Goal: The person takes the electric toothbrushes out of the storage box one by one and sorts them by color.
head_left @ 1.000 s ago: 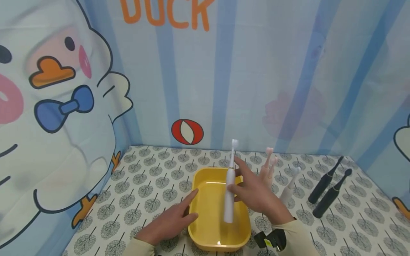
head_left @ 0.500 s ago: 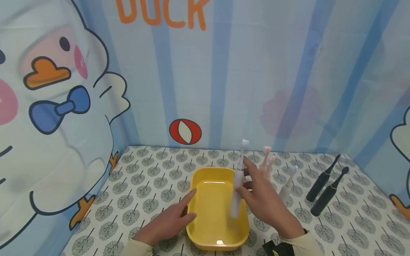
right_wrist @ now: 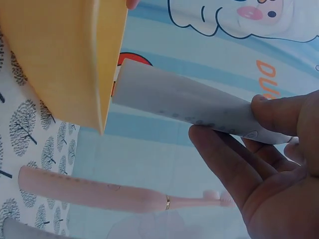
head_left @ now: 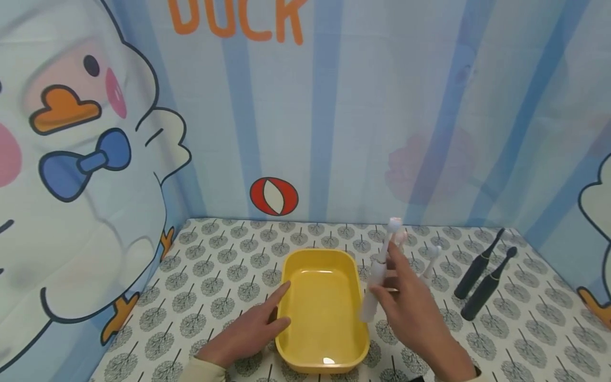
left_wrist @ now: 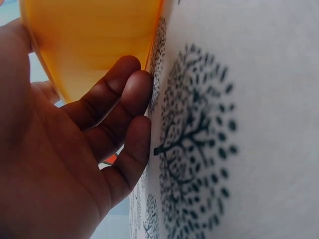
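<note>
My right hand [head_left: 416, 310] holds a white electric toothbrush [head_left: 374, 284] between thumb and fingers, brush head up and handle slanting down. Its lower end overlaps the right rim of a yellow tub [head_left: 359, 273] in the head view. The right wrist view shows the handle's bottom end [right_wrist: 129, 84] close to the tub's wall [right_wrist: 60, 59]. On the tub's left side rests my left hand [head_left: 250, 329], index finger and thumb at the rim. In the left wrist view its other fingers [left_wrist: 135, 92] bend loosely by the outer wall.
Behind the right hand are pink electric toothbrushes [right_wrist: 94, 194], partly hidden, and another white one [head_left: 431, 261]. Two black electric toothbrushes [head_left: 487, 291] are farther right on the tree-patterned cloth [head_left: 215, 286]. A duck-print curtain [head_left: 334, 122] hangs behind the table.
My right hand has carried the white toothbrush rightward, from above the tub to its right rim, with the brush tilting more. The left hand has stayed on the tub's left side.
</note>
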Demonstrator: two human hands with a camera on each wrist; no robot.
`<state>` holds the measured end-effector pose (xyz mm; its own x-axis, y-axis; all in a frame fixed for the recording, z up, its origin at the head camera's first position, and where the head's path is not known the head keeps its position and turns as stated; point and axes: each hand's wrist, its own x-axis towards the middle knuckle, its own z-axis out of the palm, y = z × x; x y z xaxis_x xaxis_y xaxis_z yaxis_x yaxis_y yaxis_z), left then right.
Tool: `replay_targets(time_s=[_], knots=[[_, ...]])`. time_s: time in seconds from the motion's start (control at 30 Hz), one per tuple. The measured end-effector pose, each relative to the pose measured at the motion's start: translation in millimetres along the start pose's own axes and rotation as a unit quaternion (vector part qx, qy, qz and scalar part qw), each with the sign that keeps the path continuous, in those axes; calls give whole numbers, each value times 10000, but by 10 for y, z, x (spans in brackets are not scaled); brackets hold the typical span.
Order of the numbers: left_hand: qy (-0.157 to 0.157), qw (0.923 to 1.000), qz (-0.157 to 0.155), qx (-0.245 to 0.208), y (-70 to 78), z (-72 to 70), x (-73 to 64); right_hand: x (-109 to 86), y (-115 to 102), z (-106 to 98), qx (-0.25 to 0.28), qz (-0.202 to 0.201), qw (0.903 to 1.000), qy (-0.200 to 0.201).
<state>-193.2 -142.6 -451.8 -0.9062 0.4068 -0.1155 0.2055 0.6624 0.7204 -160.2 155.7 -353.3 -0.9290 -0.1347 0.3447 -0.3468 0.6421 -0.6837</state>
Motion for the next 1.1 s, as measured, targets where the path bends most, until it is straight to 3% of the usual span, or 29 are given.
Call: replay_targets(time_s=[0.37, 0.77, 1.1], knots=[[-6, 10000, -5, -73, -24, 17, 1, -217, 102, -76, -712, 760, 9941, 302], [-57, 9999, 51, -106, -3, -5, -11, -378, 355, -226, -940, 831, 9877, 930], [-8, 10000, 17, -21, 5, 2, -8, -345, 555, -262, -1134, 1691, 9720, 1173]])
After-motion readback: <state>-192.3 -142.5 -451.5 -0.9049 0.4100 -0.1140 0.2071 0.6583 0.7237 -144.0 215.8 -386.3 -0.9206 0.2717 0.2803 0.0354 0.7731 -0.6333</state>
